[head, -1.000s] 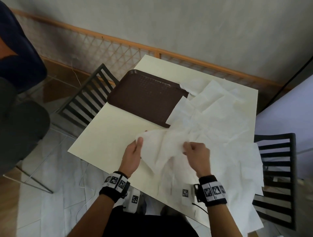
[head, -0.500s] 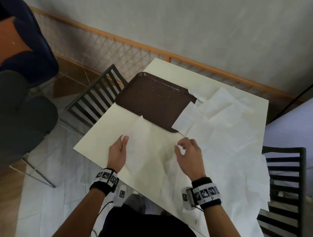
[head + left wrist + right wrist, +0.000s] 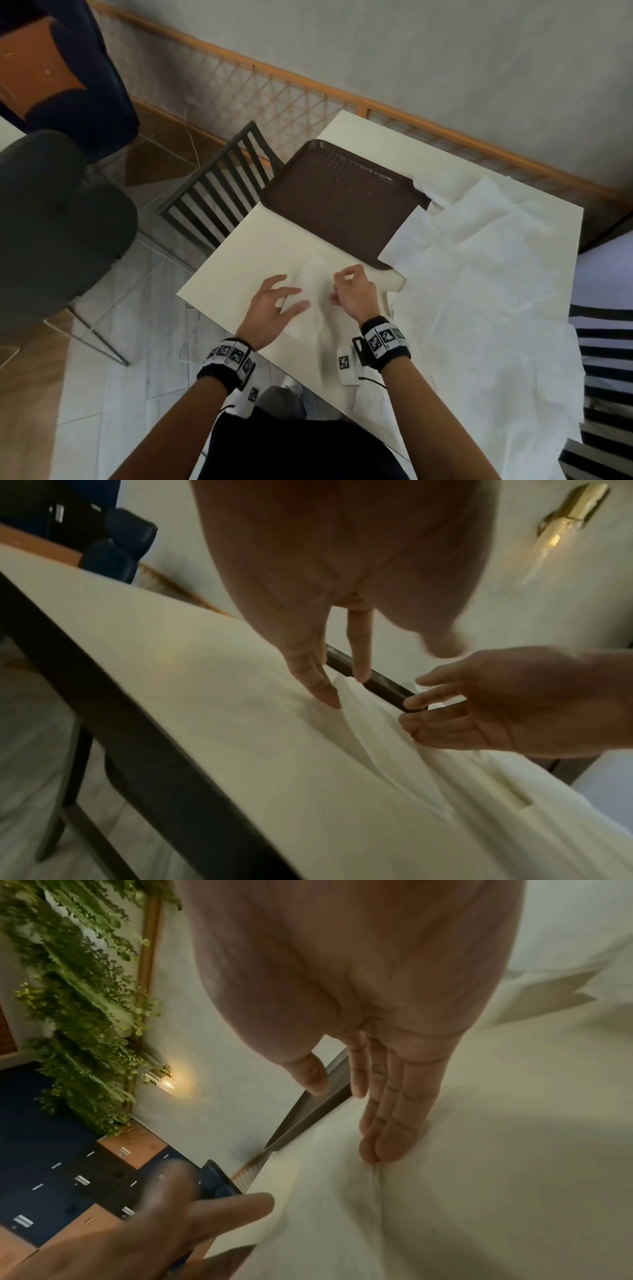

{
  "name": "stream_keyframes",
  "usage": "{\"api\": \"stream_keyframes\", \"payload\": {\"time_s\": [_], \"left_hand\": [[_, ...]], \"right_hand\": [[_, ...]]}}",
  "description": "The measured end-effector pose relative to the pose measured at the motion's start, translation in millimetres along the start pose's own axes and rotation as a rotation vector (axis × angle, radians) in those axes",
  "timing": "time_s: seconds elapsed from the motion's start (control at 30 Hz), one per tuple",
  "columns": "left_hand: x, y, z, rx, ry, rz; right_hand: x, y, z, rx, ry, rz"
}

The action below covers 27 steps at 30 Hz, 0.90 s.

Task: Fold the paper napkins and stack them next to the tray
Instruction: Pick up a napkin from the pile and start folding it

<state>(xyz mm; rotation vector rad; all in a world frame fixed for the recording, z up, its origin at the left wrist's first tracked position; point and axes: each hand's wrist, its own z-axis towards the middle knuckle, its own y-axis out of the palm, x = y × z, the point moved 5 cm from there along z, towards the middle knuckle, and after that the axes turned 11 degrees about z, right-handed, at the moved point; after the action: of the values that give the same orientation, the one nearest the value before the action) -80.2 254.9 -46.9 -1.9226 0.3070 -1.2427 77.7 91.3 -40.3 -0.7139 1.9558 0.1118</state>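
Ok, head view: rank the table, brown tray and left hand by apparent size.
1. Table, largest.
2. Brown tray.
3. Left hand, smallest, even though it sits nearer the camera than the tray.

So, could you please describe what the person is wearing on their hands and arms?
Both forearms are bare, without sleeves or gloves. The left hand and right hand each have a black wristband bearing black-and-white square markers, a small white tagged unit, and a thin black cable.
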Motion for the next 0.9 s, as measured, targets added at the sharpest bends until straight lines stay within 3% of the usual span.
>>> {"api": "stream_keyframes", "payload": {"time_s": [0.1, 0.2, 0.37, 0.5, 0.6, 0.7, 0.8, 0.9], "left_hand": [[-2.7, -2.6, 12.9, 0.123, 0.003, 0.025], [-8.0, -16.4, 27.0, 0.200, -0.024, 0.093], [-5.2, -19.2, 33.4, 0.106, -0.053, 0.413], [28.9, -5.6, 25.4, 0.168, -0.006, 0.462], [67.5, 28.0, 19.7, 0.139, 0.125, 0.355], [111.7, 69.4, 12.4, 0.014, 0.210, 0.272], [151.8, 95.1, 9.6, -0.025, 0.232, 0.164], [183.2, 106.8, 13.6, -0.028, 0.184, 0.006]], "right_hand": [[-5.3, 2.0, -5.7, -0.037, -0.044, -0.095], [-20.9, -29.0, -13.7, 0.057, -0.159, -0.202], [-19.8, -132.9, -10.8, 0.274, -0.264, -0.392], [-3.8, -217.5, -0.6, 0.407, -0.230, -0.551], [18.2, -257.0, 18.1, 0.323, -0.087, -0.724], [31.6, -276.1, 27.1, 0.226, -0.007, -0.810], [19.0, -279.3, 18.2, 0.172, -0.139, -0.827], [-11.5, -276.9, -12.7, 0.046, -0.333, -0.583]]}}
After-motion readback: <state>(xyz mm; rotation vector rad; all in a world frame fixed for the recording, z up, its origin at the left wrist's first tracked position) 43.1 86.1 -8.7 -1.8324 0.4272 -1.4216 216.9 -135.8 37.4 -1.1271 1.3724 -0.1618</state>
